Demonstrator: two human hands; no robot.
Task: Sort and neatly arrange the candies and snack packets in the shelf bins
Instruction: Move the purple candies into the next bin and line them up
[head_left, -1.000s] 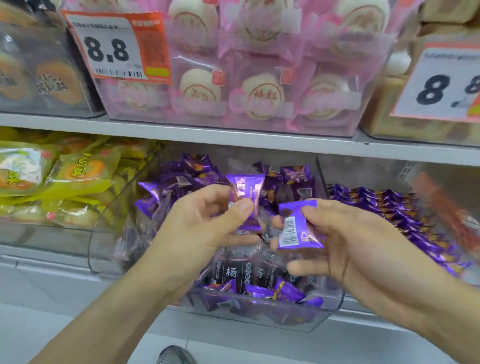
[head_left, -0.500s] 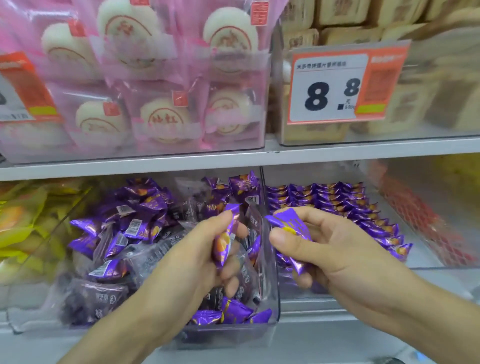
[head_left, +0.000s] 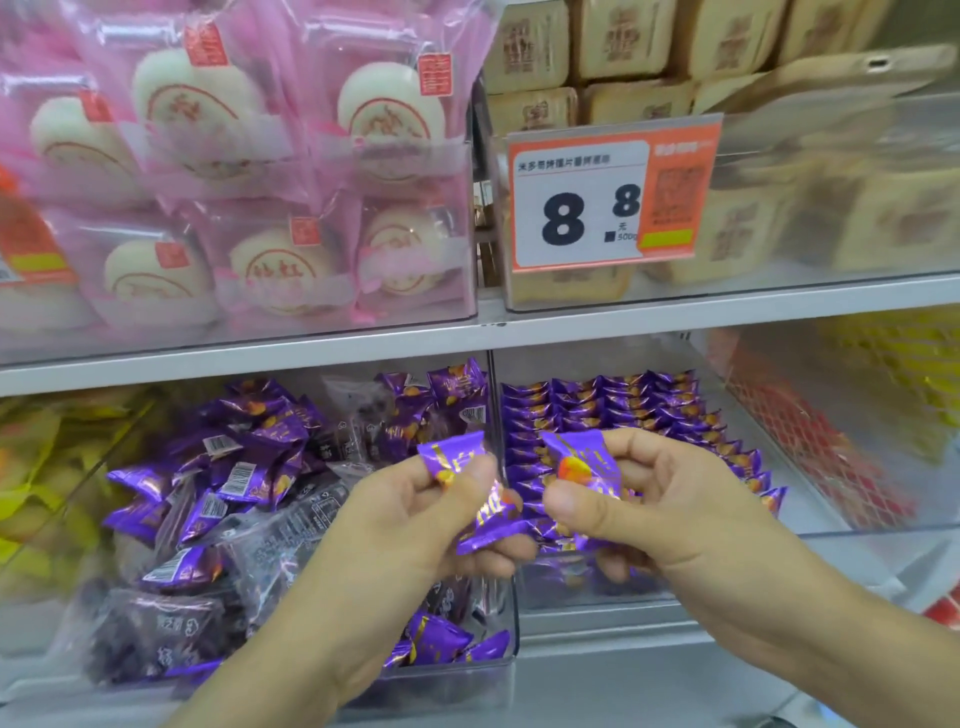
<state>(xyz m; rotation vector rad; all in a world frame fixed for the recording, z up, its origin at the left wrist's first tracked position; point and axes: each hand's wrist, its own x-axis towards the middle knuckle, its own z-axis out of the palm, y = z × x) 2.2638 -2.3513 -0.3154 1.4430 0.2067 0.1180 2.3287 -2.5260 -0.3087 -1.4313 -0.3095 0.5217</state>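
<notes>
A: How were the hands engaged?

B: One shiny purple foil candy packet (head_left: 480, 499) was pinched by the left hand (head_left: 410, 525); a second purple packet (head_left: 582, 467) was clamped by the right hand (head_left: 670, 504). The hands were held close together, in front of the divider between bins.

A: Where was a fault judged likely?

B: The neat rows in the right clear plastic bin (head_left: 649, 592) could be toppled by a careless placement. A packet could also be dropped back into the jumbled left clear bin (head_left: 498, 670), where dark translucent packets (head_left: 291, 540) were mixed in.

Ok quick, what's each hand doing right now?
Left hand: closed on a purple candy packet.
Right hand: closed on another purple packet.
</notes>
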